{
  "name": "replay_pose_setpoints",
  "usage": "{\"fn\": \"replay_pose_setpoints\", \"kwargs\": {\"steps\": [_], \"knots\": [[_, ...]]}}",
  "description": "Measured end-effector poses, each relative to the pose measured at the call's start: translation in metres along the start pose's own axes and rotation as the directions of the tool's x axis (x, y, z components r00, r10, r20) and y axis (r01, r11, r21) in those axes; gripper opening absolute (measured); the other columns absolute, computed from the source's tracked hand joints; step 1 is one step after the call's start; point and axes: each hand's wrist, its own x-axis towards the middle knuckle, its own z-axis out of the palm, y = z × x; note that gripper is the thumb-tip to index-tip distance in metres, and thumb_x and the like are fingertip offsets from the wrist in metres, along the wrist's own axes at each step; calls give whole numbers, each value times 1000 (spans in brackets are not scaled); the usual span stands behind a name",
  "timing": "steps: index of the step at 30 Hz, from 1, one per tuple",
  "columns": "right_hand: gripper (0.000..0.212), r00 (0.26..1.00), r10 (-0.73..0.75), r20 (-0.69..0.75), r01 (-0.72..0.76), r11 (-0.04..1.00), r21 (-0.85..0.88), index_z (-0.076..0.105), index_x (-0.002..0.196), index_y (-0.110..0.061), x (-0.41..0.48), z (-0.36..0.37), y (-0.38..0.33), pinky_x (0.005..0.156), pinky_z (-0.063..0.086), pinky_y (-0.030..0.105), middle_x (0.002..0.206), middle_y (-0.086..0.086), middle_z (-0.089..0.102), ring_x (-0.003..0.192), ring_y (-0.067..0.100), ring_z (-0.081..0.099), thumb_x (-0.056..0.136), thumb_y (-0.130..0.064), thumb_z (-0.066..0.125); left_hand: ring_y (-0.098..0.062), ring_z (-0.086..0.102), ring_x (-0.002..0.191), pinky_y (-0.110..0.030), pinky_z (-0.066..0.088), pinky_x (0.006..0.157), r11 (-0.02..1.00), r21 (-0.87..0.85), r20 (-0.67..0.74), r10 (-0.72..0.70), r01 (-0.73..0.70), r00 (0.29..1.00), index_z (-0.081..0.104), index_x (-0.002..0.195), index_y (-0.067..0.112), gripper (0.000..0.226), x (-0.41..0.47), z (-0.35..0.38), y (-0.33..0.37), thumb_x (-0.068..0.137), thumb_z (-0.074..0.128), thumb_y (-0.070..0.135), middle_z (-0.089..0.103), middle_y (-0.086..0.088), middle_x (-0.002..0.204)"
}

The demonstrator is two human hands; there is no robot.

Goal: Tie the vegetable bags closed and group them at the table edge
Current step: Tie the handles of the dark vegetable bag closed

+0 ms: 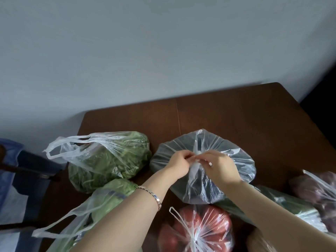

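Observation:
A clear plastic bag with dark vegetables [234,160] lies in the middle of the brown table [236,115]. My left hand [179,163] and my right hand [218,166] both pinch its white handles, gathered together over the bag's top. To the left lies a bag of leafy greens [109,160], its handles loose. A bag holding a pale green cabbage [107,199] sits at the near left under my left forearm, handles loose. A bag of red tomatoes [196,231] at the near edge has its handles knotted.
At the right lie a bag of long green vegetables [291,204] and a bag of purple vegetables [314,190]. A brownish bag [260,242] peeks in at the bottom right. A dark chair with blue cloth [27,171] stands left of the table. A grey wall runs behind.

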Motion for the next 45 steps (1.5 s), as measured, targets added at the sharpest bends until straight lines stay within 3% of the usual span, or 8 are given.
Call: {"fn": "replay_pose_setpoints", "kwargs": {"steps": [6,13,22,25,28,33,41,45], "knots": [[27,916,-295,274,388,827,-406,66,72,-16,7,-13,6,28,39,23,72,0,59,59,17,58,51,-16,84,-19,59,98,-22,39,77,1000,15,1,-17,17,1000,63,110,8,28,-3,-2,1,91,55,28,66,-9,111],[20,839,-365,403,510,785,-351,64,66,-24,9,-16,4,47,47,24,64,-7,54,52,10,53,60,-30,81,-20,62,93,-25,45,76,974,216,-98,94,-71,991,66,106,4,24,-2,0,-2,90,57,19,68,-12,105],[26,947,-169,274,230,951,-207,54,62,-19,-27,-5,9,54,47,25,61,-7,54,55,14,52,83,-25,41,-17,63,95,-23,48,78,945,322,-229,132,-53,964,72,99,12,20,12,4,-14,90,55,16,71,-4,103],[26,951,128,281,-134,991,5,50,64,-23,-16,-17,10,60,39,23,62,-11,47,57,8,44,90,-25,47,-19,62,96,-26,47,80,959,277,-230,122,-55,966,71,101,11,21,11,3,-21,91,55,21,70,-5,104],[9,904,356,238,-414,869,271,62,94,-25,8,-26,5,51,35,13,64,-10,48,53,5,39,91,-24,54,-18,62,97,-25,46,80,963,252,-188,142,-92,972,69,102,12,21,10,-6,-26,91,56,24,70,-3,104],[42,697,416,584,-432,894,-121,65,99,0,40,-10,-8,58,39,29,72,15,58,58,16,45,90,-38,51,-19,62,93,-29,47,80,967,207,-187,189,-150,964,69,97,9,20,2,-4,-22,90,56,22,70,-5,97],[40,665,630,401,-704,708,56,48,50,-13,26,0,-2,45,29,20,49,-1,39,44,11,31,89,-23,57,-22,61,97,-31,47,83,947,285,-124,189,-148,974,67,97,10,18,-7,-5,-26,91,53,20,68,-7,102],[16,723,561,402,-613,790,-1,53,94,-20,17,-4,-23,68,45,27,86,3,59,74,15,57,88,-33,59,-25,49,121,-43,36,104,843,529,-70,158,-98,985,52,126,18,33,-24,-8,-18,94,46,22,54,-6,130]]}}
